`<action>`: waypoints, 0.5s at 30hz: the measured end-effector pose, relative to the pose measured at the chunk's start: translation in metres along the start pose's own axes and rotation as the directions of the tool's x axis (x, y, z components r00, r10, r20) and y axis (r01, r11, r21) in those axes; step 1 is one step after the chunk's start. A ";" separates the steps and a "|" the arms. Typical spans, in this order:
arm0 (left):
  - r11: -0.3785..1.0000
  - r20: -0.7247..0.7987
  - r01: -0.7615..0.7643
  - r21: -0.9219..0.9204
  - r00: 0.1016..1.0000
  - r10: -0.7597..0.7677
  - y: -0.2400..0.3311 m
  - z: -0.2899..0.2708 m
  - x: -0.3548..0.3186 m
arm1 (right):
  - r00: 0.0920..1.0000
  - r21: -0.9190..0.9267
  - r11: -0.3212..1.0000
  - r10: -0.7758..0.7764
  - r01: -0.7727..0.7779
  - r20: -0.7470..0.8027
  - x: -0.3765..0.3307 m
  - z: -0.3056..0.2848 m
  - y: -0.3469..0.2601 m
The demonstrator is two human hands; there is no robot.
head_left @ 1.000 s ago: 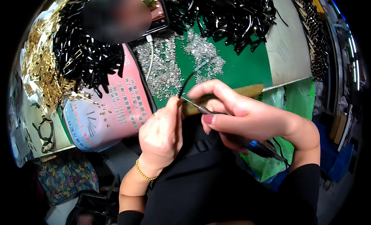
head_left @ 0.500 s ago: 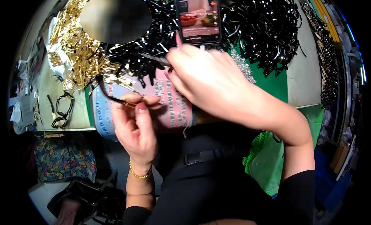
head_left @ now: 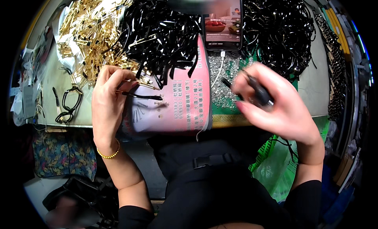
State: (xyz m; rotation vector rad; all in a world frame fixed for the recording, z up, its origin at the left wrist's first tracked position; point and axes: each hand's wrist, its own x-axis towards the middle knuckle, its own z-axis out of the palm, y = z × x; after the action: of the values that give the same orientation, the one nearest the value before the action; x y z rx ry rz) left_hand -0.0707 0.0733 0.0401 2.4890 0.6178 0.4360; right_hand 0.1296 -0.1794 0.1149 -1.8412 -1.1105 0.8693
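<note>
My left hand (head_left: 110, 97) pinches an eyeglass temple (head_left: 147, 97), its black tip pointing right over a printed pink-and-blue cloth (head_left: 169, 111). Just above it is a gold-coloured temple (head_left: 147, 85), partly hidden by my fingers. My right hand (head_left: 277, 105), smeared by motion, is closed around a dark tool (head_left: 260, 91) with a thick handle; its exact kind is unclear. A small dark piece (head_left: 228, 84) shows by those fingertips, above a heap of tiny silver screws (head_left: 226, 67) on a green surface.
Gold temples (head_left: 92, 32) heap at the far left, black temples (head_left: 157, 36) at centre, and more black pieces (head_left: 275, 40) at right. A phone (head_left: 223, 40) with a white cable stands between them. Black eyeglass frames (head_left: 71, 103) lie left. A green bag (head_left: 271, 170) hangs below the table edge.
My right hand has moved right, from above the cloth to beside the screws. My left hand has shifted left and up with the temple, which now points right.
</note>
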 end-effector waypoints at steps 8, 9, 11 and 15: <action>0.974 0.041 0.083 0.213 0.995 -0.094 0.006 -0.003 -0.025 | 0.800 0.325 0.836 0.531 -0.441 -0.279 -0.101 -0.056 0.038; 0.984 0.034 0.043 0.170 0.998 -0.050 0.011 -0.005 -0.030 | 0.784 0.285 0.848 0.524 -0.446 -0.334 -0.107 -0.053 0.054; 0.975 0.021 0.039 0.220 0.999 -0.045 0.030 -0.001 -0.027 | 0.749 0.243 0.848 0.531 -0.472 -0.396 -0.110 -0.047 0.073; 0.974 -0.047 0.049 0.222 0.998 -0.039 0.048 0.001 -0.027 | 0.855 -0.443 0.800 0.160 -0.404 -0.493 -0.109 -0.031 0.090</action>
State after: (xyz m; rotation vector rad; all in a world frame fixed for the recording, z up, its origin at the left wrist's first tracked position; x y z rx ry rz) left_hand -0.0770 0.0231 0.0621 2.6775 0.7752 0.4232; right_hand 0.1478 -0.3145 0.0658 -2.5690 -0.8340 0.2661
